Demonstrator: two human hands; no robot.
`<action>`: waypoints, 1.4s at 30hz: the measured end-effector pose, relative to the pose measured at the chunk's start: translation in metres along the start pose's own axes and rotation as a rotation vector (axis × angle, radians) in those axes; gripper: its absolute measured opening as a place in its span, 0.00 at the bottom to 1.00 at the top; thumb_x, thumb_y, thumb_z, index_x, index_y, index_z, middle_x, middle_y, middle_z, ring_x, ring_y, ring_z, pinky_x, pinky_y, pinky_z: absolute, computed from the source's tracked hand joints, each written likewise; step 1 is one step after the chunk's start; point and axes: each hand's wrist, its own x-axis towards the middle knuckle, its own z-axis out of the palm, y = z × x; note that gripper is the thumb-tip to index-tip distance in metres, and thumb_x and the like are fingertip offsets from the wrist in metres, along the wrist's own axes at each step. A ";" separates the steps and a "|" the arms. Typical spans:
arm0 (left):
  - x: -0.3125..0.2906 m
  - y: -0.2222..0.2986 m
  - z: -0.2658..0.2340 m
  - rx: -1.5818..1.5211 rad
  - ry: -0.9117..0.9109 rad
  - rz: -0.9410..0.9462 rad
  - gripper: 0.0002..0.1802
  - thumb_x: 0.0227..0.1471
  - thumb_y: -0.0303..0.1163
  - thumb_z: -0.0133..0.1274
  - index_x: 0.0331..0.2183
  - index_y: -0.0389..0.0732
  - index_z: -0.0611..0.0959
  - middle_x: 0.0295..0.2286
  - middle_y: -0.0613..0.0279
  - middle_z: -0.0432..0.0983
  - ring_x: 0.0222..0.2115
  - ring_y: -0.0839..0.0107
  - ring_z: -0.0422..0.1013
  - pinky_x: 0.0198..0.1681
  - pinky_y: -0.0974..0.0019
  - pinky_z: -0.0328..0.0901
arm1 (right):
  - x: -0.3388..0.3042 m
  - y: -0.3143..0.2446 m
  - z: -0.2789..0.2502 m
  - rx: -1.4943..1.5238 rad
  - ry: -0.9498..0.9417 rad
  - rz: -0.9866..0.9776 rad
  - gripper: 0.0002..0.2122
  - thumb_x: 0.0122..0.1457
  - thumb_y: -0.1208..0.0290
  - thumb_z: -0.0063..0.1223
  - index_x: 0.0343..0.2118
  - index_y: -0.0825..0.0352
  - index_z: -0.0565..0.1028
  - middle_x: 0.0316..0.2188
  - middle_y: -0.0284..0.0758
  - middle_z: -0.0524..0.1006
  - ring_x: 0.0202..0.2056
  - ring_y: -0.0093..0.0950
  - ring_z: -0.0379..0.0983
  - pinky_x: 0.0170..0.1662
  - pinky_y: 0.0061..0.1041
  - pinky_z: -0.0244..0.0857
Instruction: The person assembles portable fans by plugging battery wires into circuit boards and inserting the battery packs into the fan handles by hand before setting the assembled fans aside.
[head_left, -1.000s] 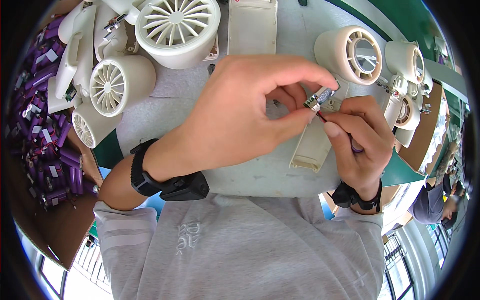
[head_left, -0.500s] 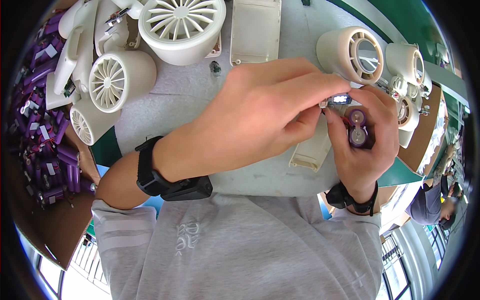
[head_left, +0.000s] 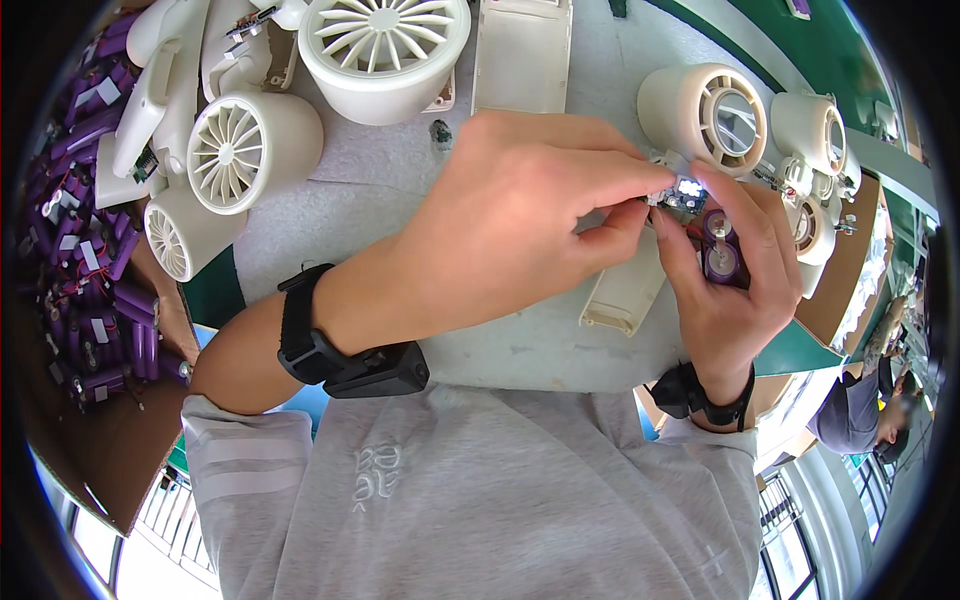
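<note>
Purple battery cells lay jumbled at the far left inside a brown cardboard box, some with red wires and white labels. Beside them stood cream plastic cylinders: a small one tipped on its side, a medium one above it and a larger one further right, each with a spoked grille. A grey padded mat covered the work surface. The person's left hand, a black band on its wrist, reached across to the right; its thumb and index finger were nearly together, pinching the left end of a small circuit board with a glowing white display. Above that hand was a long cream casing; below the board lay another cream casing, partly covered. The right hand curled around a pair of purple cells, end faces showing, with red wire near the board; its index finger and thumb sat partly apart, at the board's edges. Further right were ringed cream housings, another cardboard box and, in the background, a person in dark clothing
</note>
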 end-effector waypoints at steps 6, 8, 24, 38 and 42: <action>0.001 0.001 0.001 0.047 0.001 0.039 0.15 0.36 0.18 0.61 0.33 0.40 0.85 0.27 0.62 0.79 0.23 0.71 0.75 0.23 0.73 0.70 | -0.001 -0.003 -0.002 -0.007 -0.035 0.072 0.20 0.38 0.84 0.66 0.39 0.67 0.80 0.32 0.35 0.77 0.32 0.25 0.74 0.35 0.21 0.68; 0.001 0.002 0.000 0.053 -0.015 0.036 0.15 0.36 0.18 0.61 0.32 0.40 0.85 0.27 0.62 0.79 0.22 0.71 0.75 0.23 0.73 0.70 | -0.002 -0.002 -0.001 -0.007 -0.028 0.069 0.20 0.37 0.84 0.66 0.39 0.67 0.80 0.32 0.35 0.77 0.32 0.25 0.74 0.35 0.20 0.68; -0.003 0.009 0.005 -0.205 -0.114 -0.265 0.19 0.39 0.15 0.57 0.38 0.38 0.78 0.35 0.60 0.74 0.26 0.76 0.72 0.28 0.74 0.68 | -0.001 0.002 -0.001 0.106 -0.002 0.076 0.13 0.45 0.80 0.66 0.36 0.68 0.79 0.28 0.36 0.77 0.25 0.22 0.72 0.27 0.18 0.65; -0.003 0.012 0.015 -0.170 -0.174 -0.293 0.21 0.40 0.15 0.55 0.40 0.39 0.76 0.32 0.64 0.74 0.24 0.74 0.71 0.26 0.72 0.67 | -0.005 0.002 -0.007 0.075 -0.019 0.072 0.11 0.44 0.82 0.65 0.32 0.69 0.79 0.26 0.36 0.75 0.23 0.23 0.71 0.24 0.19 0.63; -0.003 0.014 0.016 -0.156 -0.159 -0.297 0.20 0.40 0.15 0.54 0.40 0.39 0.75 0.31 0.65 0.74 0.23 0.75 0.70 0.26 0.72 0.67 | -0.006 0.000 -0.008 0.049 -0.031 0.116 0.11 0.42 0.82 0.65 0.31 0.69 0.79 0.26 0.36 0.75 0.24 0.25 0.71 0.24 0.19 0.63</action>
